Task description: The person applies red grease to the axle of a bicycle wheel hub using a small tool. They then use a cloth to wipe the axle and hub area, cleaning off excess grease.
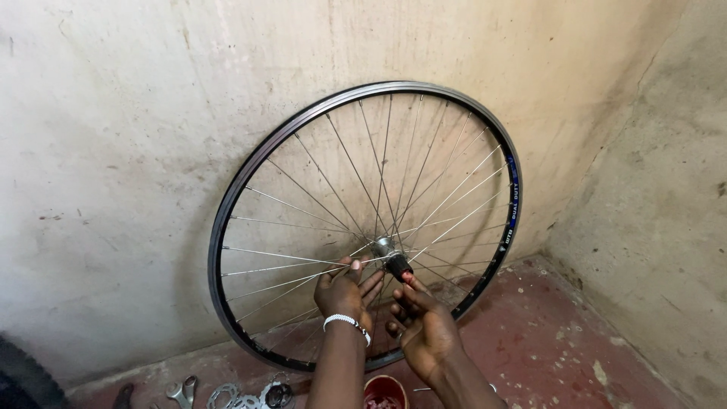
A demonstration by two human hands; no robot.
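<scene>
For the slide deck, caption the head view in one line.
Both hands, left hand and right hand, work at the hub of a spoked bicycle wheel leaning against a stained wall.

Soft, even daylight, sharp focus.
Diffuse light fills the corner; faint shadows fall behind the wheel rim [363,220] on the wall [136,151]; slight wide-angle bending shows at the edges.

Blue label strip [513,198] on rim's right side
</scene>
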